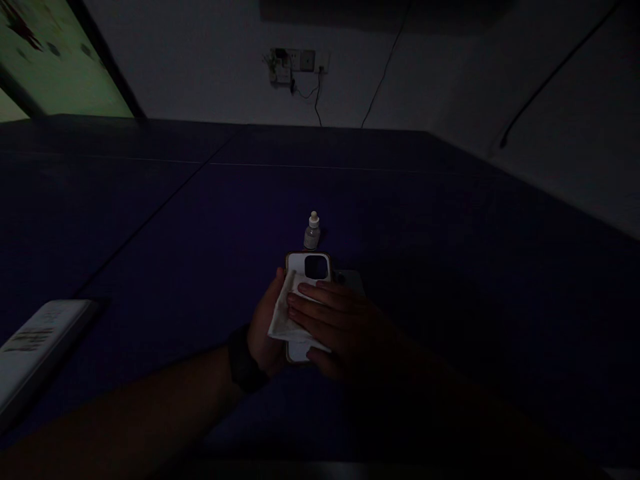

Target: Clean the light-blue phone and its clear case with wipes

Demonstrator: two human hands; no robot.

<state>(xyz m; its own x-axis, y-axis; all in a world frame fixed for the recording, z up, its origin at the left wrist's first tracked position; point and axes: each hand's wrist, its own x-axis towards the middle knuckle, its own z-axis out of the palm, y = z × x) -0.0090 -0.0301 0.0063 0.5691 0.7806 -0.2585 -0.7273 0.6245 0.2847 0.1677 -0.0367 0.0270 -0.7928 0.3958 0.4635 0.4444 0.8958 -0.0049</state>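
Head view, as seen from where I stand in the dim room:

Item, phone case (299,261): pale inside, darker rim, large camera cut-out at its far end; held upright or tilted above the dark blue surface (240,220), exact angle unclear.

Item, left hand (265,327): closed about the case's left side, thumb along the edge, remaining fingers hidden beneath; black watch (245,361) on the wrist.

Item, white cloth (287,323): folded, spread across the middle of the case.

Item, right hand (337,323): opened out, fingers nearly straight and laid flat on the cloth, thumb near the case's lower end; palm in shadow.

Item, grey flat object (356,280): just right of the case, mostly covered by the right hand.

Item, small dropper bottle (311,235): white cap, pale bulb, upright just beyond the case.

Item, white box (43,343): printed, well apart at far left.

Item, socket panel (300,61): on the back wall, with plugs and dark cables.
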